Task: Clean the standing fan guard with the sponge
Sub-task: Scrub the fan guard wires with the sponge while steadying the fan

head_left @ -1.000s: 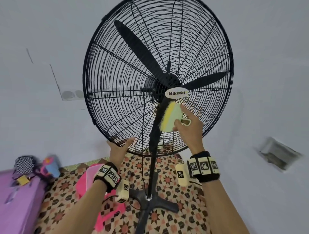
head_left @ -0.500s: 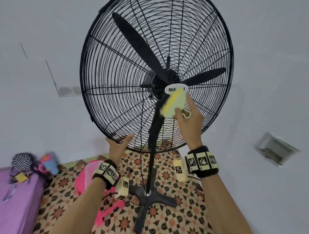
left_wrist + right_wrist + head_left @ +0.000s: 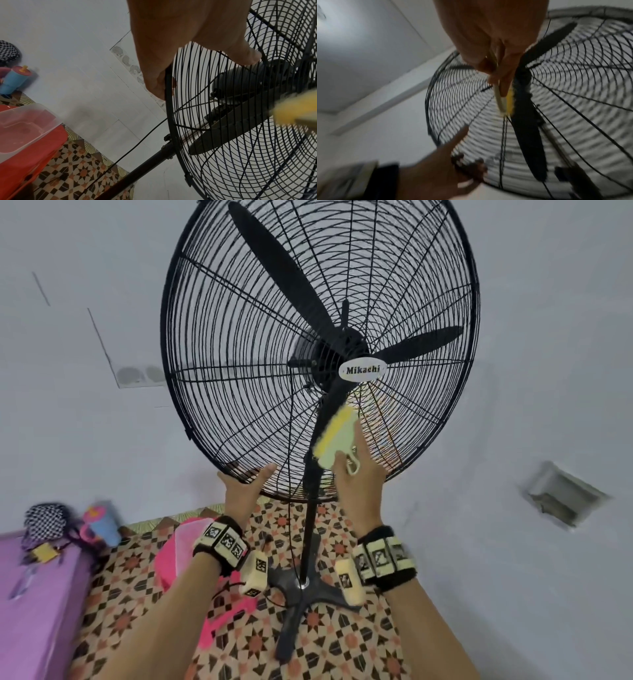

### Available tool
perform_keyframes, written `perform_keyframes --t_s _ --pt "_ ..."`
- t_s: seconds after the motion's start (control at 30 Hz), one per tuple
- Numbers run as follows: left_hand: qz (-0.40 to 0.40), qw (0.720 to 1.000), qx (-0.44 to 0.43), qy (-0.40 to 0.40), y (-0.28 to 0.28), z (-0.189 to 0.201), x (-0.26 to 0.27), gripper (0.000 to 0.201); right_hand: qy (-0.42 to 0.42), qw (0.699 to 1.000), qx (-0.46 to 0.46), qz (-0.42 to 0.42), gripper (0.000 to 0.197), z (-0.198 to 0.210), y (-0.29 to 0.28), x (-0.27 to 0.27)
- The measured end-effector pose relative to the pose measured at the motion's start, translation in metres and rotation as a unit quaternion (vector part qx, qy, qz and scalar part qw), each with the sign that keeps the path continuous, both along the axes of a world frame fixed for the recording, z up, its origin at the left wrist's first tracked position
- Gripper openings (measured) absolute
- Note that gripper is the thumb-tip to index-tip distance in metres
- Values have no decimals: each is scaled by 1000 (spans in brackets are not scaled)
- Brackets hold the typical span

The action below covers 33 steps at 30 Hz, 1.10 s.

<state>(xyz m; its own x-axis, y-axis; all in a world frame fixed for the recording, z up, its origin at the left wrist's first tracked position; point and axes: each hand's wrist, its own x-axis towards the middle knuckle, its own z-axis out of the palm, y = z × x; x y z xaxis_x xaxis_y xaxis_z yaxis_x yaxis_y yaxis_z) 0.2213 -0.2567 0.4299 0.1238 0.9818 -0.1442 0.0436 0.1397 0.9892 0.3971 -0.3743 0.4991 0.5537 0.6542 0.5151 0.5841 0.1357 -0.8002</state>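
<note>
A big black wire fan guard (image 3: 239,371) on a standing fan fills the head view, with a white "Mikachi" badge (image 3: 362,370) at its hub. My right hand (image 3: 356,470) pinches a yellow sponge with a pale green back (image 3: 337,440) and presses it on the wires below the badge, in front of the lowest blade. The right wrist view shows the sponge (image 3: 508,100) edge-on against the guard. My left hand (image 3: 245,474) grips the guard's bottom rim; in the left wrist view the fingers (image 3: 159,86) curl behind the rim (image 3: 169,108) and the thumb lies on the wires.
The fan's pole and cross base (image 3: 301,594) stand on a patterned floor, close to a pale wall. A pink stool with a clear tub (image 3: 185,546) is at the left of the base. Further left are a purple surface (image 3: 34,594), a blue cup (image 3: 102,522) and a checkered bag (image 3: 44,518).
The sponge rose to the badge half a second ago and has now slid down the wires below it. My left hand has stayed on the bottom rim.
</note>
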Motion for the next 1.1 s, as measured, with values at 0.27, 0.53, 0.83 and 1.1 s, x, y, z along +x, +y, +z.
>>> perform_keyframes --t_s 0.27,0.53,0.83,1.1 --pt "4 1000 -6 -3 6 -7 -2 171 90 995 23 38 67 -2 -16 -9" --pt "2 1000 -12 3 3 -4 1 143 14 996 -66 53 66 -32 -21 -19" --pt "-5 1000 -30 -3 19 -20 -3 165 80 997 24 6 65 7 -8 -15" --pt "-9 1000 -21 -1 19 -18 0 167 106 994 -9 36 68 -44 -33 -41"
